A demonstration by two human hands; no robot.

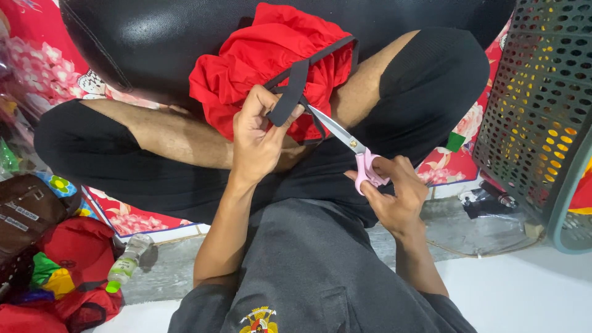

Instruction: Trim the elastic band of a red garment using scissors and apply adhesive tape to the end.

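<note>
My left hand (259, 135) pinches a black strap (295, 86) that runs from a crumpled red fabric piece (259, 55) resting on my crossed legs. My right hand (398, 191) grips pink-handled scissors (354, 148). Their steel blades point up and left, and the tips touch the strap just beside my left thumb. A thinner black band edges the red fabric at its upper right.
A dark perforated plastic basket (536, 105) stands at the right. A brown bag (28, 216), red cloth items (80, 253) and a small bottle with a green cap (126, 265) lie at the lower left. A flowered red mat (43, 68) covers the floor under my legs.
</note>
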